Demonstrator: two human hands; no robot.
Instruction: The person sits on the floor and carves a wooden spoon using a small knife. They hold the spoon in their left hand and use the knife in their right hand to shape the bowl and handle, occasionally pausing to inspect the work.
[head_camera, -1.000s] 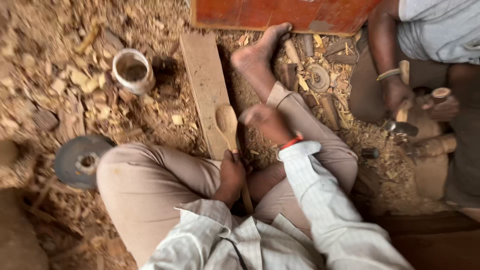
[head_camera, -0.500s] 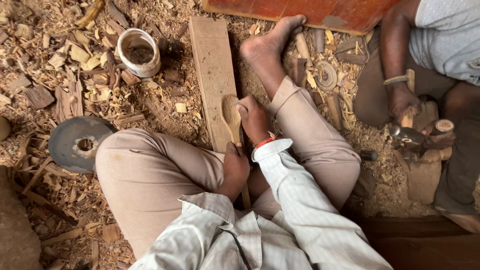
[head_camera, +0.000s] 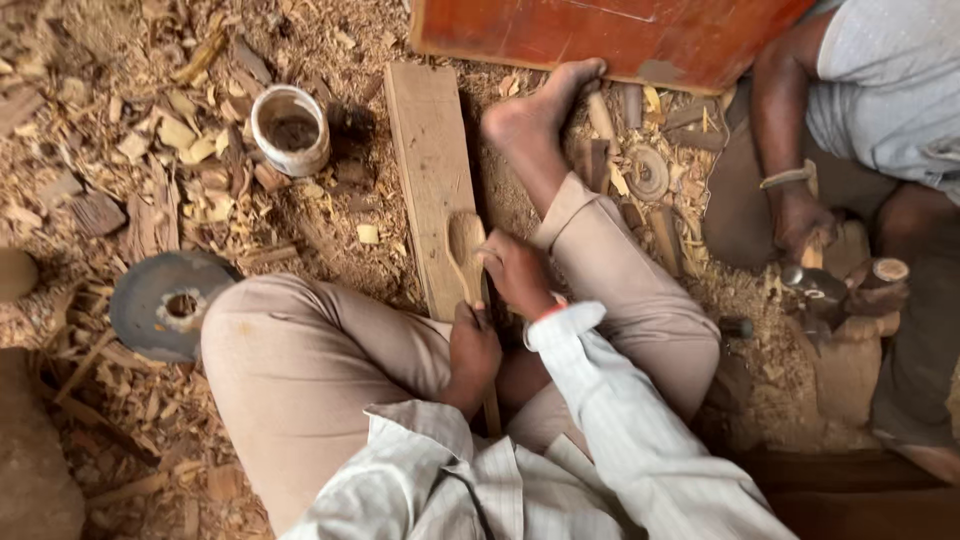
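I see the spoon (head_camera: 466, 250) lying on the plank (head_camera: 430, 160); my left hand (head_camera: 474, 350) is closed round its handle, my right hand (head_camera: 518, 272) curled against its bowl; cup (head_camera: 291, 130) left of the plank.

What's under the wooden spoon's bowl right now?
The wooden spoon lies on a flat plank, gripped by left hand and right hand. The plank's near end is hidden.

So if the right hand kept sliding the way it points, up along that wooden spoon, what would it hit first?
The right hand points toward the spoon bowl, which it already touches. Beyond that lies the flat plank, then probably the red board; depth is unclear.
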